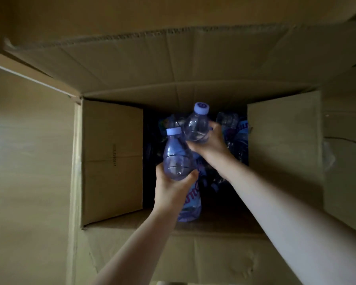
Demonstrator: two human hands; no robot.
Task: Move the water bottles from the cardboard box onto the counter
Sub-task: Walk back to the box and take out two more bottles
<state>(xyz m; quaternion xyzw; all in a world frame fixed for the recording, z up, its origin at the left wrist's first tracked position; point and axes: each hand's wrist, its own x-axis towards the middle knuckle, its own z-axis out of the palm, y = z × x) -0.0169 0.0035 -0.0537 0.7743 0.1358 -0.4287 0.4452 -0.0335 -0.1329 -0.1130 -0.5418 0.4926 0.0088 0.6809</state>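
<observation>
Two clear plastic water bottles with pale lilac caps are held above the open cardboard box (111, 161), one in each hand. Left hand (173, 188): fingers and thumb curled round the body of the nearer bottle (176, 159), grip clamped just above its label; cap tilted up and away from the camera. Label partly visible below the hand, purple with lettering, not legible. Right hand (209, 144): grip clamped round the lower body of the farther bottle (196, 127), thumb on the near side, fingers wrapped behind it. Its cap sits higher in view than the other's. The two bottles stand just beside each other, shoulders close; cannot tell whether they touch.

Both forearms reach in from the lower edge of the view, bare. Down in the dark interior of the box, more bottles (234, 132) lie jumbled, mostly to the right of and behind the hands; count unclear in the shadow. All four box flaps are folded outward.
</observation>
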